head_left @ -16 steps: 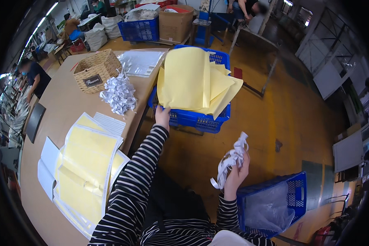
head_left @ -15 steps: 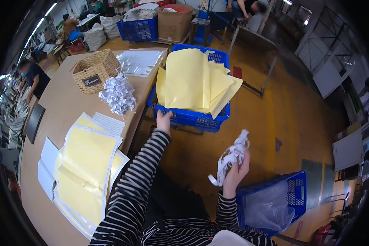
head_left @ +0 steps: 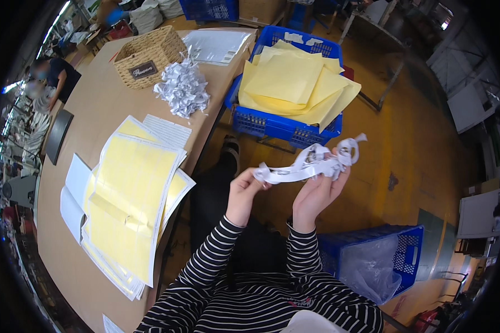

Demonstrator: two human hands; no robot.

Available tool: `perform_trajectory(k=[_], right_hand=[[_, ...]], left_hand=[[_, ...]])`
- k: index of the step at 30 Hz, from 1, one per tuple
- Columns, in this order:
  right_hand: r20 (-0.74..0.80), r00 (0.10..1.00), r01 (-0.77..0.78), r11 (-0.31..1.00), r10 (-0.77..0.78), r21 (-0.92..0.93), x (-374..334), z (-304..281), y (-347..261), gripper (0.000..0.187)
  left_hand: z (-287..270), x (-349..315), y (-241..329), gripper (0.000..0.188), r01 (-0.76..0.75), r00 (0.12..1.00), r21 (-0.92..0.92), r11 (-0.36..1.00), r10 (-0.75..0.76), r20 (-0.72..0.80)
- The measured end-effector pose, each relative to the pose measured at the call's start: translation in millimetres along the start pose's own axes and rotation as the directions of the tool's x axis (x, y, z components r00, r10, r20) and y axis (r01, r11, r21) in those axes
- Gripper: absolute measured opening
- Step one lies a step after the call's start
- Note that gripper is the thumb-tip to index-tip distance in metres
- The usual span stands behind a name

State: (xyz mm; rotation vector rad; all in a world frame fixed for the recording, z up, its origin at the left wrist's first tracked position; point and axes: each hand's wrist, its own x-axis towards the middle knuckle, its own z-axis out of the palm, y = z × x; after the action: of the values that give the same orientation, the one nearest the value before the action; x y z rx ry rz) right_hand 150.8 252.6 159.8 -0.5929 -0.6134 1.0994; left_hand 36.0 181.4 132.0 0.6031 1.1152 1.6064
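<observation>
- A loose bunch of white ribbons (head_left: 311, 166) is held up in front of the person's body, over the gap between the surface and the open floor (head_left: 394, 150).
- Of the two hands, the right hand (head_left: 318, 197) is curled around the bunch, its fingers partly bent; the exact grip is hard to tell, as the ribbons cover some of the fingertips.
- The left hand (head_left: 242, 193) has thumb and fingers pinched on the bunch's left end, with one strip stretched between both hands.
- Just beyond the hands, a blue crate (head_left: 286, 129) carries a stack of yellow sheets (head_left: 286, 77), some jutting past its rim.
- To the left, the brown surface (head_left: 89, 119) bears a spread pile of yellow and white sheets (head_left: 133, 194).
- Farther up it, a heap of white strips (head_left: 182, 91) lies beside a woven basket (head_left: 144, 58).
- At lower right, another blue crate (head_left: 325, 247) holds a clear plastic bag (head_left: 366, 266).
</observation>
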Motion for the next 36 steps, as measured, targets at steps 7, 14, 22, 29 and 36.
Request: perform_trajectory(k=[7, 14, 22, 29, 36], right_hand=[[0.404, 0.861, -0.012, 0.807, 0.309, -0.591, -57.8, -6.9, 19.4, 0.035], [0.719, 0.54, 0.369, 0.645, 0.437, -0.669, -84.6, 11.5, 13.5, 0.037], [0.529, 0.551, -0.241, 0.73, 0.646, -0.639, -107.1, 14.8, -12.3, 0.025], [0.764, 0.621, 0.424, 0.746, 0.173, -0.514, -110.5, 6.5, -11.4, 0.029], [0.778, 0.627, 0.584, 0.65, 0.018, -0.486, -82.7, 40.4, 8.2, 0.021]], left_hand=[[-2.3, -10.8, 10.2, 0.087, -0.1, 0.98, -0.062, 0.993, 0.109, 0.169], [-32.9, -21.1, -0.1, 0.017, -0.202, 0.941, -0.367, 0.908, 0.075, -0.33], [-73.9, -30.0, 34.6, 0.012, -0.579, 0.8, -0.597, 0.555, 0.246, -0.547], [-77.5, -31.7, 49.2, 0.01, -0.521, 0.806, -0.492, 0.697, 0.212, -0.552], [-24.8, -66.5, 27.9, 0.025, -0.107, 0.971, -0.451, 0.886, -0.005, -0.239]])
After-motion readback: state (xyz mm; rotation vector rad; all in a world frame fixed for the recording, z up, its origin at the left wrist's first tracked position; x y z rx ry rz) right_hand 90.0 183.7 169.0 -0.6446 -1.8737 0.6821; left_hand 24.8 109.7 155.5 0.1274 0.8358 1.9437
